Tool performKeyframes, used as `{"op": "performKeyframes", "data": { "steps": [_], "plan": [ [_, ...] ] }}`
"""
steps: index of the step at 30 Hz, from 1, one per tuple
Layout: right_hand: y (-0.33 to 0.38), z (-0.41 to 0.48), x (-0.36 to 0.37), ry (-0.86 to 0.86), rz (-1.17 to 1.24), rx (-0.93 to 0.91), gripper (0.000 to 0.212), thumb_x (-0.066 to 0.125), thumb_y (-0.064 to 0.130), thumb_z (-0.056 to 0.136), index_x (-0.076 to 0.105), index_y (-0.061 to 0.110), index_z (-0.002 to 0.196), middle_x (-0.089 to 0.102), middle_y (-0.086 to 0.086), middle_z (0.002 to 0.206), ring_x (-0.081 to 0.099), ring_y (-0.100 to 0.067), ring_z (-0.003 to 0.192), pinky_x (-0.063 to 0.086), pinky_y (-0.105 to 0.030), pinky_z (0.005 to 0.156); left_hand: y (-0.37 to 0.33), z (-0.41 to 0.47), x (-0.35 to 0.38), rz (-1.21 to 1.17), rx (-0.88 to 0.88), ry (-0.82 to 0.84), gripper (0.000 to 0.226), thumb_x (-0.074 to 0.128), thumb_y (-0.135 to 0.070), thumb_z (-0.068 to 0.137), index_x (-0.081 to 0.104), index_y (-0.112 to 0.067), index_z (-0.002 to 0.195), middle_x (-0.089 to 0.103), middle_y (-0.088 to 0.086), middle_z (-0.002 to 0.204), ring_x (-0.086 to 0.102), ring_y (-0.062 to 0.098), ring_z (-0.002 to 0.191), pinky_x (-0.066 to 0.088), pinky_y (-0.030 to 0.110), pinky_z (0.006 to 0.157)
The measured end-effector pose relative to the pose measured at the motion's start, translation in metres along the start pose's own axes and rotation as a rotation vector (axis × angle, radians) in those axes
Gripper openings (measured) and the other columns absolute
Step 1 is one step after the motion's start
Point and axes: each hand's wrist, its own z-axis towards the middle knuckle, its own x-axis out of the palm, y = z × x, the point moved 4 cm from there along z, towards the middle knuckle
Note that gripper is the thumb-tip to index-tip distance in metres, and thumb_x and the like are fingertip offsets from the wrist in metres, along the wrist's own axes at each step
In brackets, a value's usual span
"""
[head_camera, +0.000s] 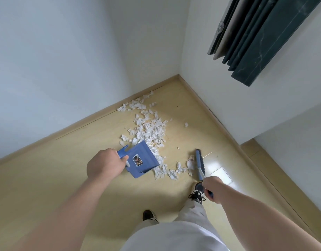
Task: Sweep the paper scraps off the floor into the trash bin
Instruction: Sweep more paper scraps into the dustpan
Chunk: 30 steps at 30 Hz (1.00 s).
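- Fingers [123, 158] of the left hand [106, 164] wrap the handle of a blue dustpan [143, 158], whose mouth tilts down into the paper.
- The right hand [213, 189] is clenched round the handle of a blue brush [200, 163], its head low just ahead of that hand, beside a few scraps.
- Between the hands and beyond the left one, torn white paper scraps [148, 129] lie heaped, trailing to the baseboard [94, 120].
- Pale wooden floor [65, 160] runs into a corner of white walls [65, 51]; dark folded panels [261, 37] sit against the wall far beyond the right hand.

Home room corner: wood floor [47, 178], curtain [261, 42].
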Motion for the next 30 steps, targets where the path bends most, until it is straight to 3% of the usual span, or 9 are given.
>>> {"op": "performKeyframes", "data": {
  "steps": [2, 6, 11, 16, 24, 28, 30],
  "plan": [
    [-0.008, -0.005, 0.029, 0.019, 0.045, 0.085, 0.017, 0.043, 0.003, 0.088, 0.057, 0.007, 0.098, 0.047, -0.005, 0.070, 0.035, -0.013, 0.045, 0.029, -0.014, 0.039, 0.013, -0.002, 0.004, -0.002, 0.008, 0.002, 0.039, 0.054, -0.054, 0.095, 0.055, -0.023, 0.071, 0.062, -0.004, 0.072, 0.060, 0.018, 0.063, 0.043, 0.025, 0.056],
    [-0.010, -0.028, 0.061, 0.101, 0.068, 0.111, 0.011, 0.043, 0.007, 0.091, 0.053, 0.003, 0.095, 0.040, -0.004, 0.061, 0.027, -0.012, 0.037, 0.021, -0.017, 0.040, 0.032, -0.001, 0.006, 0.018, 0.041, 0.008, 0.037, 0.054, -0.052, 0.095, 0.055, -0.022, 0.073, 0.060, -0.003, 0.073, 0.059, 0.019, 0.063, 0.041, 0.025, 0.055],
    [-0.004, -0.054, 0.066, 0.138, 0.202, 0.081, 0.010, 0.045, 0.010, 0.094, 0.054, 0.005, 0.096, 0.049, -0.005, 0.068, 0.034, -0.010, 0.028, 0.026, -0.015, 0.031, 0.040, 0.001, 0.002, 0.013, 0.037, 0.022, 0.036, 0.056, -0.050, 0.095, 0.061, -0.019, 0.077, 0.061, -0.001, 0.073, 0.058, 0.018, 0.060, 0.040, 0.024, 0.054],
    [-0.008, -0.063, 0.041, 0.059, 0.211, 0.033, 0.008, 0.043, 0.009, 0.092, 0.051, 0.007, 0.092, 0.047, -0.005, 0.068, 0.034, -0.010, 0.024, 0.026, -0.012, 0.030, 0.038, 0.006, -0.008, -0.027, 0.030, 0.028, 0.031, 0.060, -0.046, 0.092, 0.065, -0.018, 0.078, 0.064, 0.001, 0.075, 0.062, 0.022, 0.064, 0.041, 0.025, 0.056],
    [-0.062, -0.036, -0.013, -0.115, 0.254, 0.039, 0.008, 0.044, 0.007, 0.094, 0.052, 0.009, 0.096, 0.043, -0.007, 0.073, 0.039, -0.016, 0.054, 0.032, -0.010, 0.032, 0.026, -0.008, 0.008, 0.030, 0.050, 0.040, 0.035, 0.059, -0.050, 0.093, 0.064, -0.018, 0.081, 0.064, 0.001, 0.075, 0.061, 0.020, 0.063, 0.042, 0.025, 0.056],
    [-0.087, -0.020, -0.003, -0.133, 0.262, 0.078, 0.018, 0.045, 0.003, 0.093, 0.044, 0.013, 0.078, 0.039, -0.005, 0.068, 0.035, -0.016, 0.052, 0.035, -0.010, 0.033, 0.024, -0.016, 0.017, 0.048, 0.063, 0.050, 0.036, 0.058, -0.052, 0.093, 0.063, -0.019, 0.080, 0.063, 0.000, 0.076, 0.059, 0.019, 0.062, 0.040, 0.025, 0.056],
    [-0.092, -0.015, 0.012, -0.070, 0.250, 0.031, 0.017, 0.047, 0.003, 0.095, 0.045, 0.012, 0.081, 0.043, -0.004, 0.069, 0.041, -0.015, 0.053, 0.037, -0.012, 0.029, 0.021, -0.018, 0.020, 0.072, 0.075, 0.049, 0.036, 0.057, -0.052, 0.093, 0.062, -0.019, 0.079, 0.063, 0.000, 0.076, 0.059, 0.019, 0.063, 0.039, 0.025, 0.055]
  ]
}}
